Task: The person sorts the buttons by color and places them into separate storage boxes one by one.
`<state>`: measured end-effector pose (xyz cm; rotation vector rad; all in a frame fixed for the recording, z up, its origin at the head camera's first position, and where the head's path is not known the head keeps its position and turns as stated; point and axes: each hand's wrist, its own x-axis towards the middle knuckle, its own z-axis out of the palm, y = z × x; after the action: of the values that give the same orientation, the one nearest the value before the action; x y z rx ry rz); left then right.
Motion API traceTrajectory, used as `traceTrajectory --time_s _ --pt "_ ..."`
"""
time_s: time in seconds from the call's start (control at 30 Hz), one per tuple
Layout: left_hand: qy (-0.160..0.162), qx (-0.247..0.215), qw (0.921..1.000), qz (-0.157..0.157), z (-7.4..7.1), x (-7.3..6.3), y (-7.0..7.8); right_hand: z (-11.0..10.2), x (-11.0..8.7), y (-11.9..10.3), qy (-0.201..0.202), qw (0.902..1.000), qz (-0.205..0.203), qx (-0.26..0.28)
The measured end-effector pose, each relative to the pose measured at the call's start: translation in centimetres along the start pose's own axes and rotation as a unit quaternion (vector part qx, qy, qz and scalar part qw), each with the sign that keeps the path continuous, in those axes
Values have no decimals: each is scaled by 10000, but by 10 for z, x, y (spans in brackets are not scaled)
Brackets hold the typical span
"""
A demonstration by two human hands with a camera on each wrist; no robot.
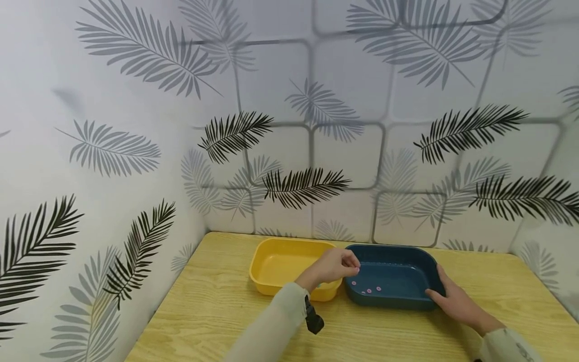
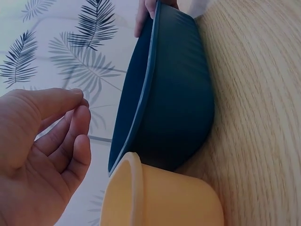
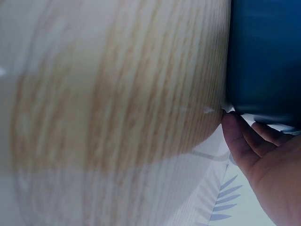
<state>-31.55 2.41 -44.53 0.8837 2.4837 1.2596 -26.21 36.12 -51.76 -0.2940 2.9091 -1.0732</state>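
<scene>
My left hand point(image 1: 334, 266) is over the seam between the yellow tray point(image 1: 276, 291) and the dark blue tray point(image 1: 389, 301). Its thumb and forefinger meet in a pinch on a small pink ring-shaped bead point(image 1: 358, 270), mostly hidden by the fingertips; the left wrist view shows the other fingers loosely bent. Several similar pink beads point(image 1: 369, 290) lie in the left part of the blue tray. At that tray's right end, my right hand point(image 1: 457, 301) grips the wall, thumb over the rim and fingers along the outside point(image 3: 263, 155).
Both trays stand side by side on a wood-grain table point(image 1: 217, 301), close to the patterned wall point(image 1: 344, 216) behind. A bit of turquoise point(image 1: 320, 285) shows inside the yellow tray beneath the left wrist. A black strap device point(image 1: 314, 319) hangs at the left cuff.
</scene>
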Motion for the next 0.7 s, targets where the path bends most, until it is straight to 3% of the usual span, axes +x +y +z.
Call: traceTrajectory --time_s 0.37,0.7 --pt "241 238 9994 -123 13 18 -3 1 1 2 -10 10000 21 16" --pt "262 211 9992 -236 23 27 -3 0 1 4 -33 10000 31 -44"
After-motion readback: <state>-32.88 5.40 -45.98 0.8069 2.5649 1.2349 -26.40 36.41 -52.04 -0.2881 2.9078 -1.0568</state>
